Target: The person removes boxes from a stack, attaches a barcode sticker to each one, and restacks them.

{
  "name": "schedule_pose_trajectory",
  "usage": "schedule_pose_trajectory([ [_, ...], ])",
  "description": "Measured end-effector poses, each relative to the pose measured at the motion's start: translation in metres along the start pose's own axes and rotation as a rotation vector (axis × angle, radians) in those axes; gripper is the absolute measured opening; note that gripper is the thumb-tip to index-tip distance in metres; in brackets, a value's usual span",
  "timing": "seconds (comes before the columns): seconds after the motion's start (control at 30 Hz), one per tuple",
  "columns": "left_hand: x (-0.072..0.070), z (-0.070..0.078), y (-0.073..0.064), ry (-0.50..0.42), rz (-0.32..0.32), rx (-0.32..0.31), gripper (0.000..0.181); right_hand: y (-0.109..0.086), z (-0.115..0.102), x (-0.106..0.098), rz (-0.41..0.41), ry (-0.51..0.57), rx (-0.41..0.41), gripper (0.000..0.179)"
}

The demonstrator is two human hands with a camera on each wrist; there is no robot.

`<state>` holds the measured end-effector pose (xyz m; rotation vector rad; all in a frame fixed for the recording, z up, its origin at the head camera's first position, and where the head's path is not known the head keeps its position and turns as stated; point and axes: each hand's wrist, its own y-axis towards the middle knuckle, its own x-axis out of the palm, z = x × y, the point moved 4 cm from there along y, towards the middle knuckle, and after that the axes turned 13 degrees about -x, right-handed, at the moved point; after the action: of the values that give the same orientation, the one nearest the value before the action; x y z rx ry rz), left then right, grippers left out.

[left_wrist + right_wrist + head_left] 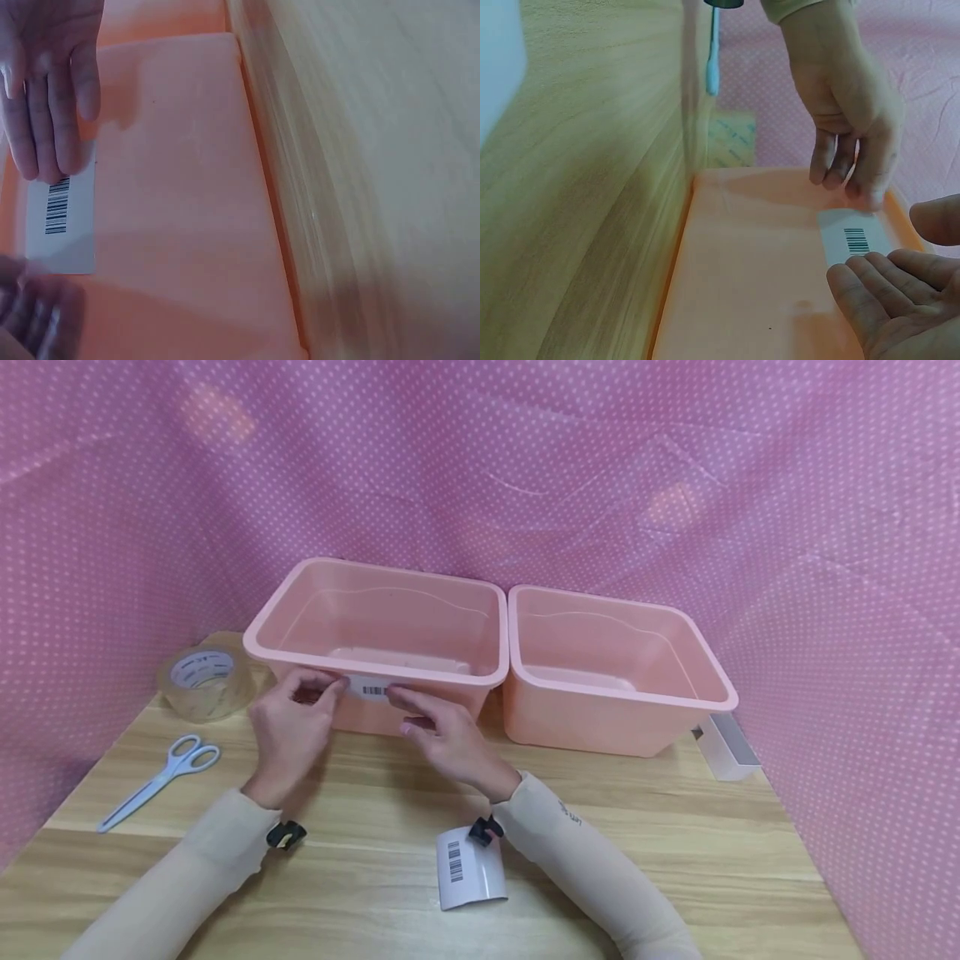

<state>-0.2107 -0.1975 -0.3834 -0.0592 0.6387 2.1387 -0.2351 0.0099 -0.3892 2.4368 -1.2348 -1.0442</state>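
A white barcode label (371, 687) lies against the front wall of the left pink bin (412, 721), just under its rim. My left hand (292, 731) is at the label's left end, thumb and index fingertips together on its edge; in the left wrist view this hand is blurred. From the other side my right hand (453, 739) rests fairly straight fingertips on the label's right part, covering some of it. The right wrist view shows the label (847, 238) between the left hand (855, 127) and the right hand's extended fingers (874, 281).
A second pink bin (585, 722) stands beside the first. A clear tape roll (206, 685) and light-blue scissors (165, 779) lie at left. Near my right wrist sits another curled barcode label (468, 872). A white box (726, 747) is at the table's right edge; pink dotted cloth surrounds the table.
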Motion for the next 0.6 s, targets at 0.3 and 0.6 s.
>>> schedule_pose_trajectory([
  [0.3,0.014,0.001,-0.006,-0.109,-0.368,-0.041,0.019,0.000,0.001,-0.002,-0.010,0.050,0.016,0.046],
  [0.6,0.014,0.005,-0.002,-0.244,-0.443,-0.102,0.020,0.000,0.002,-0.005,0.008,0.069,0.042,0.045],
])
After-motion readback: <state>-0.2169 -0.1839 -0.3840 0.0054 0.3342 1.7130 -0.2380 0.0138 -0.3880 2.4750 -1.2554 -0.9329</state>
